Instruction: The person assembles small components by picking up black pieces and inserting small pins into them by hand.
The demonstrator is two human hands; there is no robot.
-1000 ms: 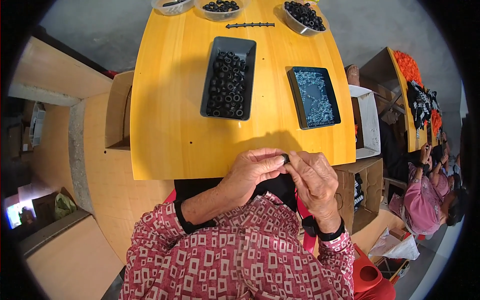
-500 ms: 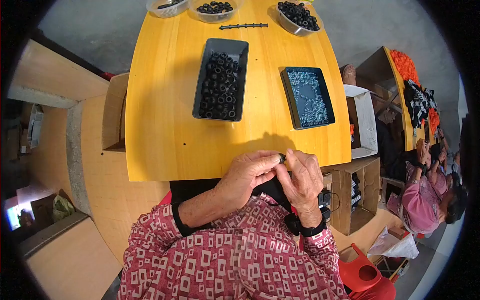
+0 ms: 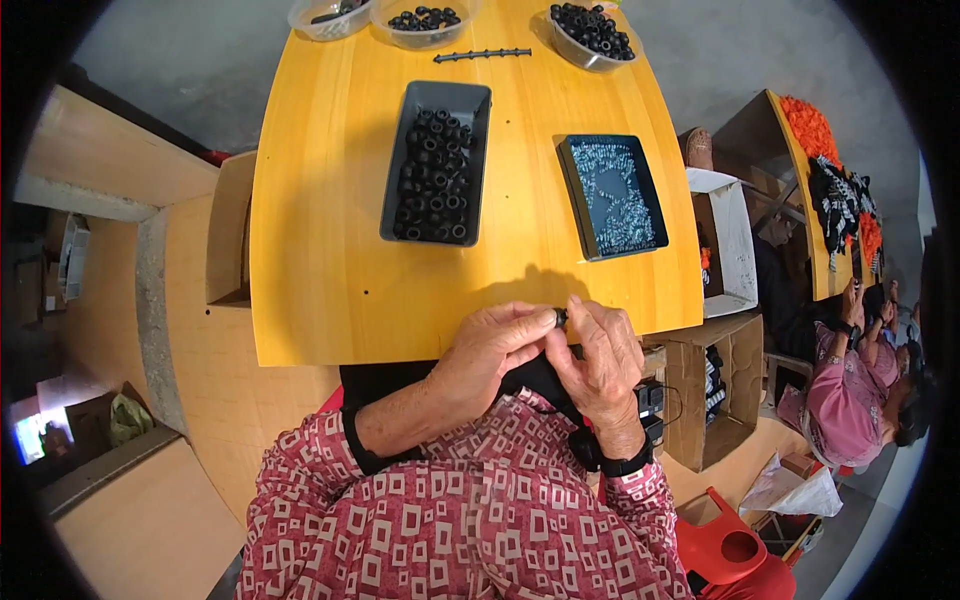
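Observation:
A small black ring-like piece (image 3: 560, 317) is pinched between my two hands just over the table's near edge. The thumb and fingers of my left hand (image 3: 503, 338) press it from the left. From the other side, my right hand (image 3: 598, 352) has its thumb and fingertips closed on it, hiding most of its shape. Ahead of the hands stands a dark grey rectangular tray (image 3: 397, 150) with many black rings (image 3: 432, 180) in it. Right of that is a shallower black tray (image 3: 578, 205) holding small shiny silvery-blue pieces (image 3: 630, 225).
Clear plastic bowls of black pieces (image 3: 592, 62) line the table's far edge, and a black knobbed rod (image 3: 482, 55) lies near them. Right of the yellow table (image 3: 330, 250) are cardboard boxes (image 3: 740, 400) and a red stool (image 3: 715, 545). Other people (image 3: 850, 400) sit farther right.
My hands stay pinched on the small black piece with barely any finger movement. The whole view has shifted slightly.

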